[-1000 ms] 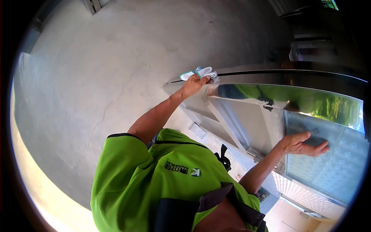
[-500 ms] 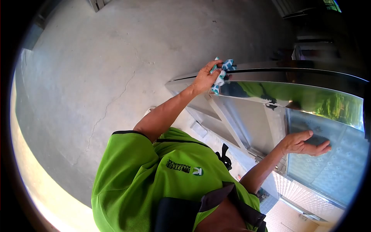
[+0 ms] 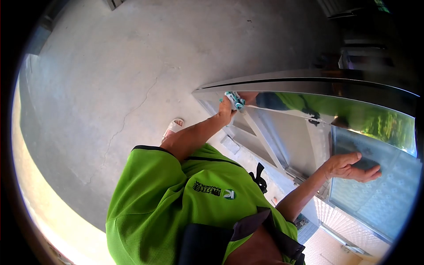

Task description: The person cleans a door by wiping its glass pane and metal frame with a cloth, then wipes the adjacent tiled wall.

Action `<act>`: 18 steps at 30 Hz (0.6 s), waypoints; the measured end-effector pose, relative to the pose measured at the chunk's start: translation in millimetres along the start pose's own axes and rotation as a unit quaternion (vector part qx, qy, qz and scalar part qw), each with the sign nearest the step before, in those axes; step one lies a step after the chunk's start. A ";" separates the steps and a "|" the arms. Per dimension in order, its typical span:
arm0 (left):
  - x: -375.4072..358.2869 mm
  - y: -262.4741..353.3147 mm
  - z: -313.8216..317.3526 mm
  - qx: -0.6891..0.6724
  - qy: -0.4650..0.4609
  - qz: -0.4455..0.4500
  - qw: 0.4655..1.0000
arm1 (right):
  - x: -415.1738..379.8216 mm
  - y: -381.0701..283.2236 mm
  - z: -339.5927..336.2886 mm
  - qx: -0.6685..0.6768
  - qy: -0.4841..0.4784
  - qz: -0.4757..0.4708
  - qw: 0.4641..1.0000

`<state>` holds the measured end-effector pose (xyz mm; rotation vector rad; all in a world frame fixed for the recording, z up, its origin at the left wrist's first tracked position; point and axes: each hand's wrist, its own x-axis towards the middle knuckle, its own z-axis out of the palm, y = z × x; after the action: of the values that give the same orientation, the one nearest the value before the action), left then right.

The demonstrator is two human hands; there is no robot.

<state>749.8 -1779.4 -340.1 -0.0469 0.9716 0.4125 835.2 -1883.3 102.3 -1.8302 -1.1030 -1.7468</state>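
Note:
My left hand (image 3: 226,107) is closed on a crumpled white and teal patterned cloth (image 3: 235,100). It presses the cloth to the shiny metal face of a door frame (image 3: 282,100), near its far left end, and the polished metal mirrors part of the hand. My right hand (image 3: 353,168) is open, thumb and fingers apart, with nothing in it. It overlaps the patterned glass panel (image 3: 375,194) of the door, below the shiny strip.
Grey concrete floor (image 3: 106,79) with a long crack stretches to the left. A foot in a light sandal (image 3: 175,125) stands beside my left forearm. Dark objects sit in shade at the upper right. Pale tiles (image 3: 327,247) show at the lower right.
My left hand and the cloth have moved off the frame's upper edge, down and left onto its shiny face. The sandalled foot shows more. My right hand has barely moved.

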 end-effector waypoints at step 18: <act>-150.5 130.8 86.9 0.165 -0.376 0.244 0.878 | 5.1 -12.8 0.2 0.040 0.001 0.028 0.999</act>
<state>697.3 -1687.7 -150.0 0.6450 0.2492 0.6559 825.3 -1873.8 104.0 -1.7933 -1.0933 -1.6499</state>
